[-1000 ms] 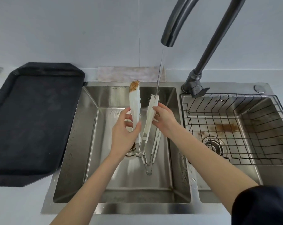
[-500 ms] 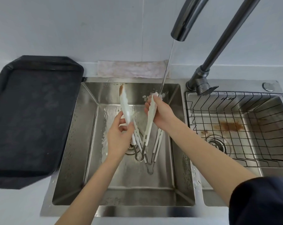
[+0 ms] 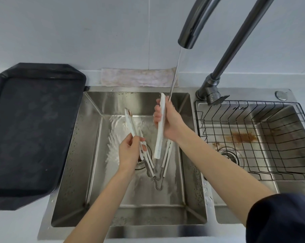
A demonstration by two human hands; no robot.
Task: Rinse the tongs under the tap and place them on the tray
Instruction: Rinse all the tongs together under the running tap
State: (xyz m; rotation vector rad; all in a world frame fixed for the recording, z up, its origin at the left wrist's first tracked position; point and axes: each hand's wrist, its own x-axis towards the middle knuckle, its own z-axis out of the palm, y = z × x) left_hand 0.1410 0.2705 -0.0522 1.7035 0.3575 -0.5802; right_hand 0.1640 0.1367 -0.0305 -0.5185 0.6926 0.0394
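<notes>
White tongs [image 3: 159,137] with a metal hinge are spread in a V over the left sink basin [image 3: 88,155], tips up. My left hand [image 3: 130,153] grips the left arm, whose tip carries a brown stain. My right hand [image 3: 167,123] grips the right arm near its tip. Water runs from the dark tap [image 3: 192,32] and lands on my right hand beside that tip. The black tray [image 3: 31,130] lies on the counter left of the sink, with nothing on it.
A wire rack [image 3: 253,137] sits in the right basin, which has rust-brown stains near its drain. A folded pale cloth [image 3: 139,77] lies against the wall behind the sink. Water droplets dot the sink divider.
The tongs have been spread wider, the left arm tilting further left and lower. My right hand has slid up toward the right tip under the stream.
</notes>
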